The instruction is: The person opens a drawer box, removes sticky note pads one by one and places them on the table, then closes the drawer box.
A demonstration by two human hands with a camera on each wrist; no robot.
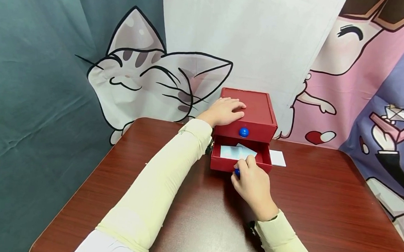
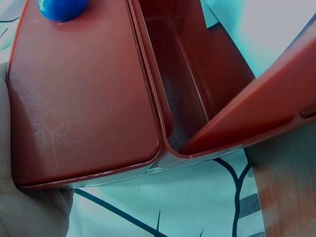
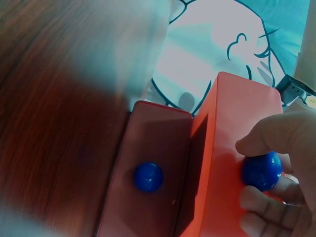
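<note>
A small red two-drawer cabinet (image 1: 247, 103) stands at the far side of the table. Its upper drawer, with a blue knob (image 1: 244, 132), is closed. The lower drawer (image 1: 222, 165) is pulled out, and pale blue sheets of paper (image 1: 231, 152) lie inside it. My left hand (image 1: 225, 111) rests on the cabinet's top at its left edge, fingers extended. In the left wrist view, part of that hand lies along the cabinet's side. With curled fingers, my right hand (image 1: 254, 184) grips the lower drawer's blue knob (image 3: 261, 171), partly covering it.
Beside the cabinet on the right lies a white card (image 1: 277, 158) on the brown wooden table (image 1: 323, 197). Behind the table hangs a cloth (image 1: 250, 39) printed with cartoon figures, close to the cabinet's back.
</note>
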